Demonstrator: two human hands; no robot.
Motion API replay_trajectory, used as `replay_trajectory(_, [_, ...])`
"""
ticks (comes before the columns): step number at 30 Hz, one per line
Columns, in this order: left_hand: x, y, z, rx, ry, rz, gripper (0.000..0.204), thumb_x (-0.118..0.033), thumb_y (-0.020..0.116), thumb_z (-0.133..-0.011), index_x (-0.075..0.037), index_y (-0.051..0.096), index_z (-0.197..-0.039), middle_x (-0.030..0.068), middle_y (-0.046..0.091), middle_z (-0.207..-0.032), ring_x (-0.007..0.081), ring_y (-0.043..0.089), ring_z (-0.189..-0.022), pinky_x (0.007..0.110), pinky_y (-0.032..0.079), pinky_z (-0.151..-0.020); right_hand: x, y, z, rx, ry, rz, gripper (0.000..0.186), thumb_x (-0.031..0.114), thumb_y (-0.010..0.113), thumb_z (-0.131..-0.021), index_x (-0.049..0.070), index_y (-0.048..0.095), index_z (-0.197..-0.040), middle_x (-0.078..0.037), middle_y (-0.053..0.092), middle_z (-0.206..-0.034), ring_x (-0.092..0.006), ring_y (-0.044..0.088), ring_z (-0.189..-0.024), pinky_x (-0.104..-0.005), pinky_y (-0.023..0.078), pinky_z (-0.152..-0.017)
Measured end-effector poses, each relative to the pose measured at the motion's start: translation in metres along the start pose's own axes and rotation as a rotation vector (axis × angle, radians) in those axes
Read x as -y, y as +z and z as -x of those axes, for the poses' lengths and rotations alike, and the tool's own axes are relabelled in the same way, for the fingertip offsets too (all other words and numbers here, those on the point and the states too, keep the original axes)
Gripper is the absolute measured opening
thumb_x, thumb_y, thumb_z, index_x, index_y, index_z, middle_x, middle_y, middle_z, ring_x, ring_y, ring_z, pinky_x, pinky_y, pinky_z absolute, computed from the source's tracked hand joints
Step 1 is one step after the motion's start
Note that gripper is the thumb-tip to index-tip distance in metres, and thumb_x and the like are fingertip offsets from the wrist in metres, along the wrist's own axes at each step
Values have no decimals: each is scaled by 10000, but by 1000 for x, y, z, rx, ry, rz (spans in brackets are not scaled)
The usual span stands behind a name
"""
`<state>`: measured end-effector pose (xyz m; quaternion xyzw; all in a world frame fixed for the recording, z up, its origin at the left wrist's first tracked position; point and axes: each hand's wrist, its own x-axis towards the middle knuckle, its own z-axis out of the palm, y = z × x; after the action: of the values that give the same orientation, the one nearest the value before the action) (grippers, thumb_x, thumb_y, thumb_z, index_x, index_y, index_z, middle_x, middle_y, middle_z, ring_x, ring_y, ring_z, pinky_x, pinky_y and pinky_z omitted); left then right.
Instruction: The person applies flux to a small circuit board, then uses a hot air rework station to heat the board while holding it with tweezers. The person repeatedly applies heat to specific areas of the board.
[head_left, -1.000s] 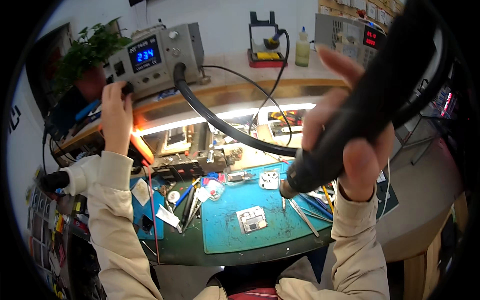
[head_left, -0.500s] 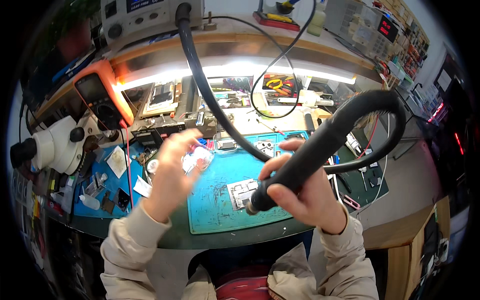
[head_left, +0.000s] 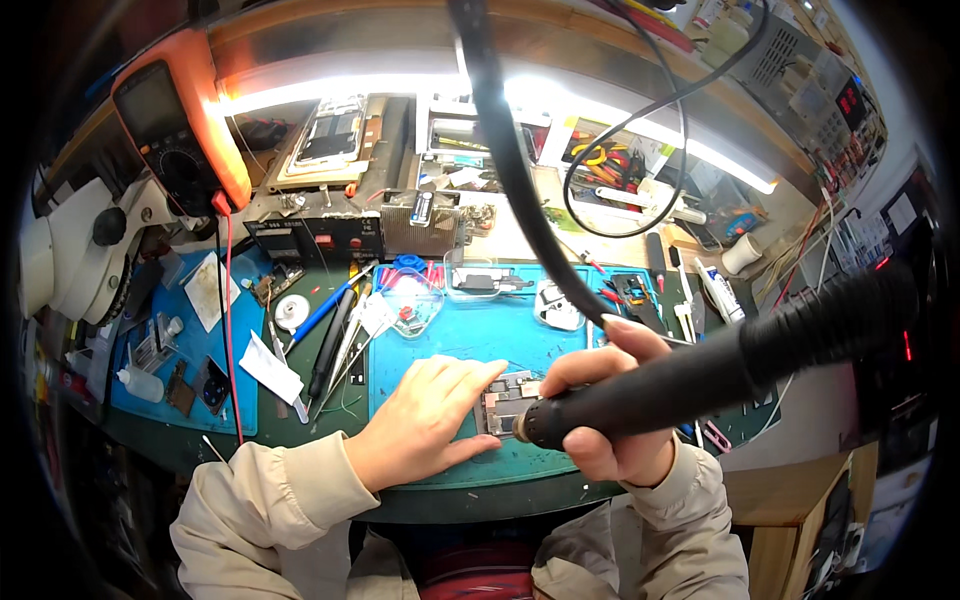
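Observation:
My right hand (head_left: 625,450) is wrapped round the black handle of a hot-air gun (head_left: 650,395). Its metal nozzle (head_left: 520,428) points left and hangs close over the lower right part of a small circuit board (head_left: 505,400), so part of the board is hidden. At the board's left side is my left hand (head_left: 425,420), empty, with thumb and fingers apart. The fingertips come near its upper and lower edges; whether they touch it I cannot tell. Beneath the board lies a blue work mat (head_left: 430,470).
A black hose (head_left: 515,170) crosses above the bench. Tweezers and a blue pen (head_left: 328,318) lie left of the mat, beside a clear dish (head_left: 410,305). An orange multimeter (head_left: 185,130) and a white microscope (head_left: 75,250) stand at the left. Small pliers (head_left: 637,292) lie behind my right hand.
My left hand has come down and right to the board's side. The hot-air gun has swung flatter, its hose end now toward the right, and the whole view has shifted downward.

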<state>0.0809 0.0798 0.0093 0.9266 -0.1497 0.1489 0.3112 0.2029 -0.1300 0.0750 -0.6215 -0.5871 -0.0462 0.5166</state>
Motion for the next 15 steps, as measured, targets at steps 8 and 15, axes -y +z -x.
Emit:
replay_trajectory(8, [2,-3,1,17,7,87,877,-316,866,-825,-34,442,-1540,154,619,-1311,354,569,-1229,451,438,-1067,-21,-4,-2,-33,-84,198,712,311,761,-948,-140,446,-1401,-120,741,-943,-193,663,-829,-391,482,-951])
replay_trajectory(15, [3,-5,6,28,-28,110,850,-264,855,-844,-29,436,-1546,171,615,-1311,363,567,-1232,451,449,-1066,-12,8,5,-125,125,-45,515,372,750,-953,-55,587,-1189,-138,728,-989,-203,622,-882,-393,452,-970])
